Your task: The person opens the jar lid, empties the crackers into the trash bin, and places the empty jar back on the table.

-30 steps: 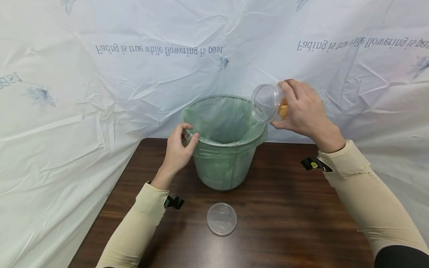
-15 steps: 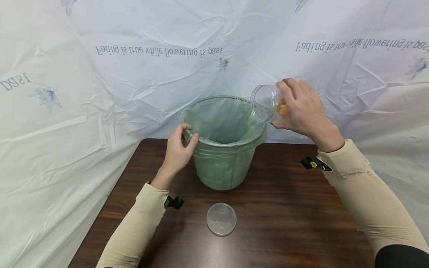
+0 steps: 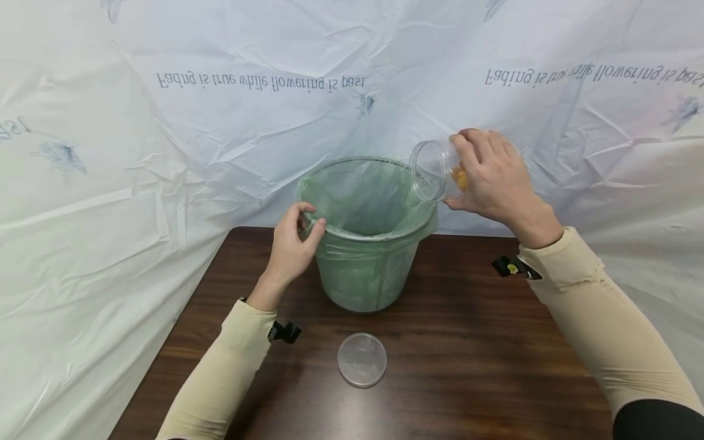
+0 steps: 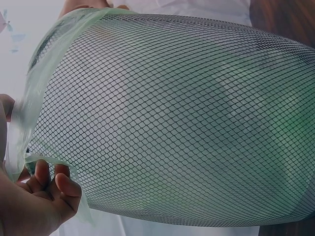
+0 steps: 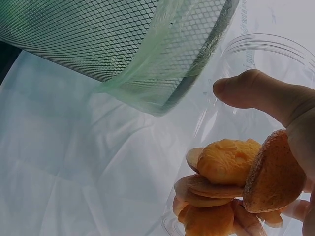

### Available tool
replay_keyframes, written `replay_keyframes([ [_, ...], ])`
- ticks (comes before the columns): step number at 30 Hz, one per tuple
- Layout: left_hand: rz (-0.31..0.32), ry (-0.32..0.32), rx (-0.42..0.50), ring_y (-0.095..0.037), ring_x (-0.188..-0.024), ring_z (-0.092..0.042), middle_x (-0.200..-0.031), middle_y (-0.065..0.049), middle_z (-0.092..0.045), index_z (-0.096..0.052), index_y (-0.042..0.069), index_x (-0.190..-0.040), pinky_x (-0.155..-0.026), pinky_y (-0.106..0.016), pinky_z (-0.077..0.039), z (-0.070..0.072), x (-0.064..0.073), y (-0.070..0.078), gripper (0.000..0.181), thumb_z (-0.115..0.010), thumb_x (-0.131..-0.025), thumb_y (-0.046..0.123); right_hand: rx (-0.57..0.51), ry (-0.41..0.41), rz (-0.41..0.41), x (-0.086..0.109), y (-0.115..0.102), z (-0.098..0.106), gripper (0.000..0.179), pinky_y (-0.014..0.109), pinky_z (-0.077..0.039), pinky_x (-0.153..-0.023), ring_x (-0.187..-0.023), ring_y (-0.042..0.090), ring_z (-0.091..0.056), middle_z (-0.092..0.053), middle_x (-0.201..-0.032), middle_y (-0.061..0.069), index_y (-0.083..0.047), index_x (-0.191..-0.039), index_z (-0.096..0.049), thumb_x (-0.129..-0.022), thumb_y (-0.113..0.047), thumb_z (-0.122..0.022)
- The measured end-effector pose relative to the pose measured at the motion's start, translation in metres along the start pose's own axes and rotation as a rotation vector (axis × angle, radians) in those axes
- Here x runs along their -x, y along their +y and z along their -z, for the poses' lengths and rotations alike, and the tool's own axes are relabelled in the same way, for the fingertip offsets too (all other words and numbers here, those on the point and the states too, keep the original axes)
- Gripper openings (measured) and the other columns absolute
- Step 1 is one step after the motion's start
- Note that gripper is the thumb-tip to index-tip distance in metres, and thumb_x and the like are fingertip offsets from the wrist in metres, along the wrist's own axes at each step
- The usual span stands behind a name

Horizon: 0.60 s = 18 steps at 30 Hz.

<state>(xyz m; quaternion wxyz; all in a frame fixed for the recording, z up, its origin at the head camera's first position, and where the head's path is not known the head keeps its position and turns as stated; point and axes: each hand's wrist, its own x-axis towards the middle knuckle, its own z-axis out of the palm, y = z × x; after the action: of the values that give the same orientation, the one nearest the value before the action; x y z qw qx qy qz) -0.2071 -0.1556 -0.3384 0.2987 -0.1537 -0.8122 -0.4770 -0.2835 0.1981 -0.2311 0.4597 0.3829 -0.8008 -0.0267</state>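
Observation:
My left hand grips the near-left rim of a wire-mesh wastebasket, its fingers on the green plastic liner folded over that rim. The basket stands upright on the table. To its right, my right hand holds a clear jar tipped on its side, the mouth pointing left at the basket's right rim. Golden cookies lie in a heap toward the jar's bottom end, shown close up in the right wrist view. The thumb presses along the jar's wall.
A round clear lid lies flat on the dark wooden table, in front of the basket. Behind the table and along its left side hangs a white printed plastic sheet.
My right hand and the jar have edged slightly left toward the basket's opening; the cookies remain inside the jar. My left hand keeps its grip on the rim.

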Motion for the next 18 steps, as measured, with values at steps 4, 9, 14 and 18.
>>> replay_keyframes([
  [4,0.002,0.005,-0.005,-0.020,-0.065,-0.037,-0.082,-0.007,-0.043,-0.055,0.006,-0.114,-0.062,-0.032,-0.033,-0.0005,0.0003,0.0003,0.031,-0.059,-0.094,0.029,0.011,-0.003,0.013,-0.0001,0.0010,-0.0008,0.109,0.057,-0.044,-0.096,-0.110,0.047,-0.052,-0.054,-0.124,0.026,0.004,-0.131,-0.046,-0.042,-0.040,-0.092],
  [9,0.002,0.005,-0.009,-0.020,-0.065,-0.037,-0.081,-0.007,-0.043,-0.055,0.006,-0.114,-0.062,-0.032,-0.033,-0.0012,0.0006,0.0005,0.031,-0.060,-0.094,0.028,0.012,0.014,0.021,0.0010,0.0016,-0.0023,0.106,0.058,-0.043,-0.097,-0.109,0.047,-0.052,-0.054,-0.123,0.026,0.004,-0.130,-0.047,-0.042,-0.038,-0.091],
  [14,-0.001,0.011,-0.013,-0.020,-0.066,-0.038,-0.082,-0.007,-0.043,-0.056,0.006,-0.114,-0.062,-0.032,-0.033,-0.0013,0.0009,0.0010,0.030,-0.060,-0.093,0.028,0.003,0.027,0.028,-0.0002,0.0008,-0.0030,0.096,0.058,-0.043,-0.097,-0.109,0.046,-0.052,-0.055,-0.122,0.027,0.003,-0.130,-0.048,-0.050,-0.034,-0.085],
  [18,0.005,0.010,-0.014,-0.020,-0.066,-0.038,-0.081,-0.007,-0.043,-0.056,0.006,-0.113,-0.062,-0.032,-0.034,-0.0015,0.0015,0.0012,0.030,-0.060,-0.093,0.028,-0.002,0.024,0.032,-0.0015,-0.0002,-0.0026,0.092,0.057,-0.042,-0.099,-0.110,0.046,-0.052,-0.055,-0.122,0.026,0.002,-0.130,-0.048,-0.052,-0.032,-0.082],
])
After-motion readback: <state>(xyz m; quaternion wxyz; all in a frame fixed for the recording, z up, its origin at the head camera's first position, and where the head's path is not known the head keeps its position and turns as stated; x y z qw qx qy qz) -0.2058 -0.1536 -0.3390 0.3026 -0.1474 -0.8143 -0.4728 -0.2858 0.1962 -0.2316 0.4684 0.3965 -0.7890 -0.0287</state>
